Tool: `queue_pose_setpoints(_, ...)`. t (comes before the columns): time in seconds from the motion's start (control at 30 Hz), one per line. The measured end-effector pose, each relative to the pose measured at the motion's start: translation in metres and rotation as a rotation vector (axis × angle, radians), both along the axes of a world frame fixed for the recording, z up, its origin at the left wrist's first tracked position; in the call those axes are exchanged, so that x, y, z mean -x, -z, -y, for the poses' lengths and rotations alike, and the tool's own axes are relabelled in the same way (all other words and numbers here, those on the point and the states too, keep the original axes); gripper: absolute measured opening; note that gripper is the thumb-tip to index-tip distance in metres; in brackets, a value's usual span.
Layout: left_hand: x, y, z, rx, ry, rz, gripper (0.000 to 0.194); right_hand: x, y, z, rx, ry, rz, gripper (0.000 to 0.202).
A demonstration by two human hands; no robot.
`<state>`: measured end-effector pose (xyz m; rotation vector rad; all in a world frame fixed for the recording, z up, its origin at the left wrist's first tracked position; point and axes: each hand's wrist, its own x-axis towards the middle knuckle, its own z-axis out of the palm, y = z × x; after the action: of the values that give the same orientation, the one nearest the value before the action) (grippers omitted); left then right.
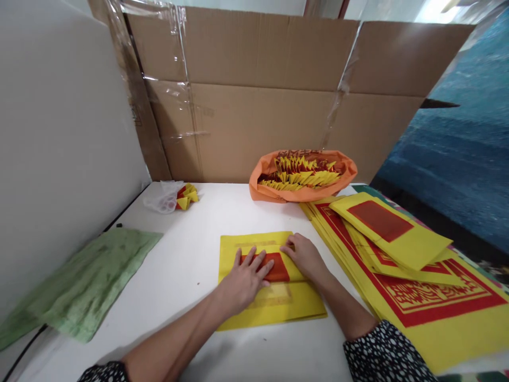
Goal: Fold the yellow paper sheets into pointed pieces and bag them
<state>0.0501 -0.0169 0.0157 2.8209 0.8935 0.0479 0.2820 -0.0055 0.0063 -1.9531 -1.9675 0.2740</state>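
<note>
A yellow paper sheet [278,313] with a red rectangle lies on the white table in front of me, its upper part folded in a layer. My left hand [246,278] rests flat on it with fingers spread, partly covering the red rectangle. At the sheet's upper right edge, my right hand [303,254] has its thumb and fingers pinched on the yellow paper. To the right lie large yellow sheets with red print [417,313], and smaller folded yellow papers [421,241] with a red rectangle sit on top of them.
An orange bag [262,192] full of folded yellow and red papers stands at the back. A clear plastic bag [161,197] with folded pieces lies back left. A green cloth [95,276] is at the left. Cardboard [258,122] rises behind the white table [191,233].
</note>
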Motion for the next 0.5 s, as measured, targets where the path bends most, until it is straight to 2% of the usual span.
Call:
queue_pose_setpoints(0.13,0.003,0.001,0.002,0.030,0.030,0.009,0.067,0.004,-0.013,0.008,-0.054,0.014,0.050,0.012)
queue_pose_setpoints(0.17,0.004,0.000,0.003,0.035,0.038,0.009,0.073,0.008,-0.016,0.015,-0.096,-0.009,0.077,0.017)
queue_pose_setpoints(0.23,0.006,-0.002,0.005,0.047,0.053,0.003,0.081,0.019,-0.016,0.033,-0.151,-0.141,0.124,0.031)
queue_pose_setpoints(0.33,0.007,-0.003,0.007,0.063,0.075,-0.018,0.086,0.040,-0.002,0.069,-0.052,-0.394,0.147,0.059)
queue_pose_setpoints(0.4,0.007,-0.004,0.007,0.065,0.085,-0.028,0.089,0.051,0.012,0.090,0.038,-0.413,0.149,0.087)
queue_pose_setpoints(0.5,0.011,-0.005,0.006,0.062,0.107,-0.019,0.095,0.058,0.025,0.111,0.105,-0.342,0.140,0.106)
